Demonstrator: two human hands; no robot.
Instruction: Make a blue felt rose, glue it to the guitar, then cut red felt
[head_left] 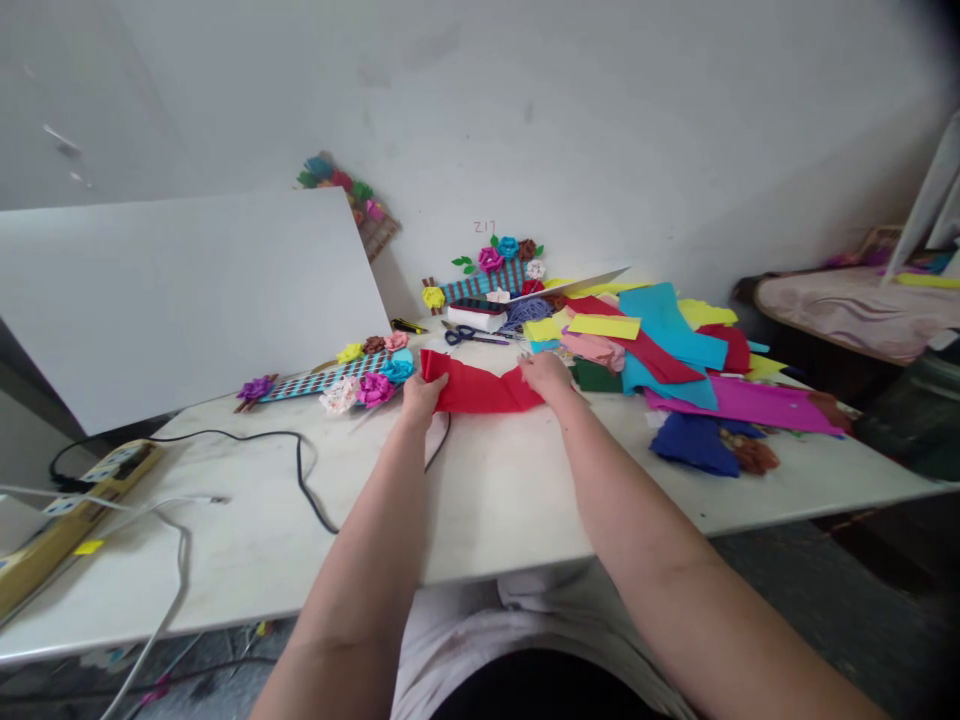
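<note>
A strip of red crepe paper (484, 390) stretches between my two hands, just over the white table, with a dip along its upper edge. Its left end is gripped by my left hand (427, 388), thumb on top. My right hand (544, 375) has its fingers closed at the right end of the paper. Behind the strip lie dark-handled scissors (472, 335). To the left of my left hand sits a woven blue and brown strip (322, 380) trimmed with paper flowers, among them a magenta flower (373, 390).
Coloured paper sheets, including a blue one (671, 330), are heaped on the right. A white board (195, 300) leans at the left. A power strip (97, 500) and black cable (300, 465) lie at front left. Another flowered woven piece (487, 280) rests against the wall.
</note>
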